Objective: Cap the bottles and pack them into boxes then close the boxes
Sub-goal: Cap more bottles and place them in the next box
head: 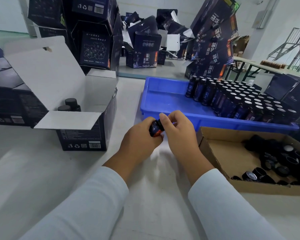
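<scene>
Hands meet above the white table [42, 170], just in front of the blue tray [163, 101]: the left hand [139, 137] is curled round a small dark bottle [155, 129], and the right hand [178, 130] pinches its top with fingers and thumb. Left of the tray an open box [87, 122] holds two capped bottles [71, 103]. Right of the hands, a cardboard tray [220, 153] holds loose black caps [274, 161].
</scene>
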